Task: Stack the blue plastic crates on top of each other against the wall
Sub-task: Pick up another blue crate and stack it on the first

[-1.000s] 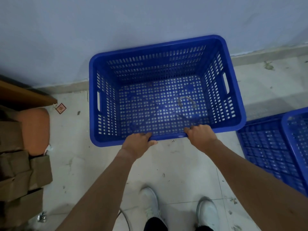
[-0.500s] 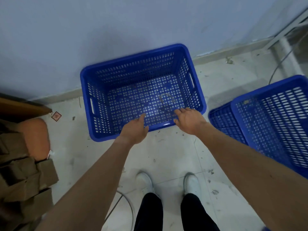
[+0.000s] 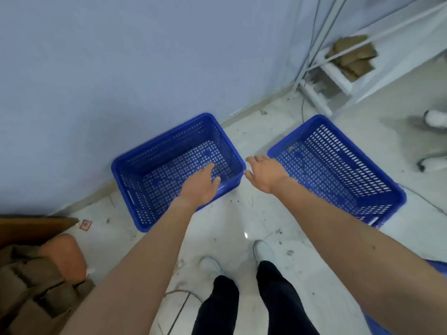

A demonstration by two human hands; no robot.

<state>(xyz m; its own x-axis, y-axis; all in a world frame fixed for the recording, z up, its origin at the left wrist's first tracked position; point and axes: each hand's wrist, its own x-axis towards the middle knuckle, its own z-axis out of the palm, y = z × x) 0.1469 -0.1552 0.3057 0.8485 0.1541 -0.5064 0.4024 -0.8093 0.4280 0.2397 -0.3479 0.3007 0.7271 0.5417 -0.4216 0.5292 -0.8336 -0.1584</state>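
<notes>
One crate (image 3: 176,170) is sitting on the floor (image 3: 229,228) against the wall (image 3: 121,68) as the base; both hands, left (image 3: 199,187) and right (image 3: 264,174), are hovering empty, fingers loosely spread, near the second crate (image 3: 338,165).

Two blue crates stand on the floor: one (image 3: 169,170) against the wall, the other (image 3: 338,170) just to its right; two bare hands, the left (image 3: 200,186) and the right (image 3: 264,174), both with spread fingers; two white shoes, one (image 3: 210,267) and the other (image 3: 262,251) (the wearer's own); one white shelf rack (image 3: 338,78) in the far right corner; one stack of brown cardboard (image 3: 31,286) at the left edge.
</notes>
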